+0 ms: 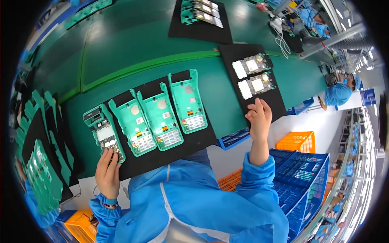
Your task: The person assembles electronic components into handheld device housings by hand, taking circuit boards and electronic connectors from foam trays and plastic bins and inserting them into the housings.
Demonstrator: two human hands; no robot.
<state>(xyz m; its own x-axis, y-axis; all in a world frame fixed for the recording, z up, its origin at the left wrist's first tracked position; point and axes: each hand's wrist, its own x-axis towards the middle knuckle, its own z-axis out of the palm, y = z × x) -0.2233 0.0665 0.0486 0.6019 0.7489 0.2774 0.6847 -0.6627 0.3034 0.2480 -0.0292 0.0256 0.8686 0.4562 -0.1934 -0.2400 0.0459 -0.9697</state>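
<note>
My left hand grips the near end of a green plastic device housing, its fingertips over a circuit board seated inside. To the right, three more green housings lie open side up, each showing a white keypad pattern at its near end. All of these are on a black mat. Off to the right, my right hand hovers with loosely bent, parted fingers and nothing visible in them. Just beyond it, two circuit boards with white parts rest on another black mat.
A green bench carries the mats, with a raised green strip across it. Farther back, another mat holds more boards. Green housings stand at the left. Blue crates and an orange crate are at the right, near a co-worker.
</note>
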